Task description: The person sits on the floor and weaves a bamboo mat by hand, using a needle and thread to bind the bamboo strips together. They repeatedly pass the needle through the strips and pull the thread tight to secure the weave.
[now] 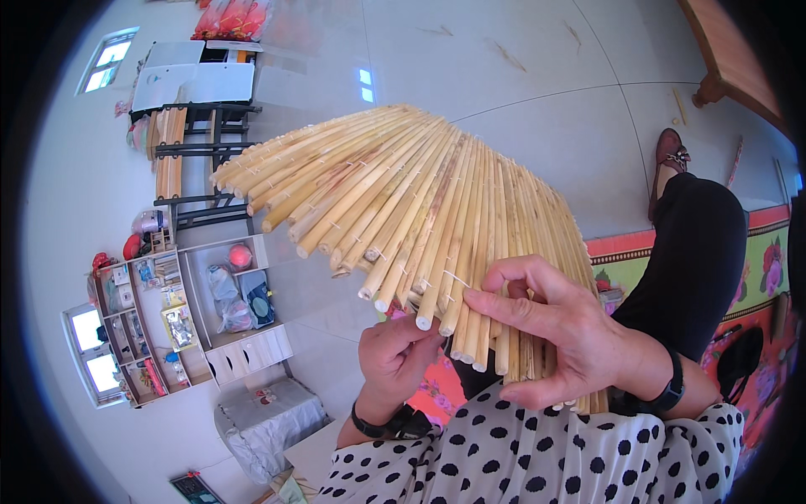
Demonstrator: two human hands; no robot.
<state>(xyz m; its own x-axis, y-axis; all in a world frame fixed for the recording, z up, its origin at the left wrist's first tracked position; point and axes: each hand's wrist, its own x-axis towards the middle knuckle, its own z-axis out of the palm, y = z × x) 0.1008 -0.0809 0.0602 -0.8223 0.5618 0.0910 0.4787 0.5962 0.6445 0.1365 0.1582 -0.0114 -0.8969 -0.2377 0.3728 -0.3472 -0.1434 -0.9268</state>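
- Stalk mat (457,210), pale yellow sticks tied side by side with white thread, lies across the middle of the view and fans from ten o'clock round to four, its cut ends toward the person
- Of the hands, the right hand (575,328) is at four o'clock, bent over the mat and gripping it, one fingertip beside a stitch of white thread (456,278); whether it pinches the thread I cannot tell
- Left hand (390,357) sits at six o'clock with fingers curled, tips at the cut end of one stick; whether they pinch anything I cannot tell
- Dark wristband (674,380) on the right wrist; polka-dot garment (537,458) at five o'clock, behind the hands
- Dark trouser leg (693,260) at three o'clock, ending in a brown shoe (670,154) just past two
- Flowered cloth (768,260) at three o'clock, beyond the leg
- Pale tiled floor (546,109) from twelve to two, loose bits of straw (509,57) on it at one
- Shelf unit (197,311) with bags and small goods between eight and nine o'clock; grey covered box (269,424) at seven
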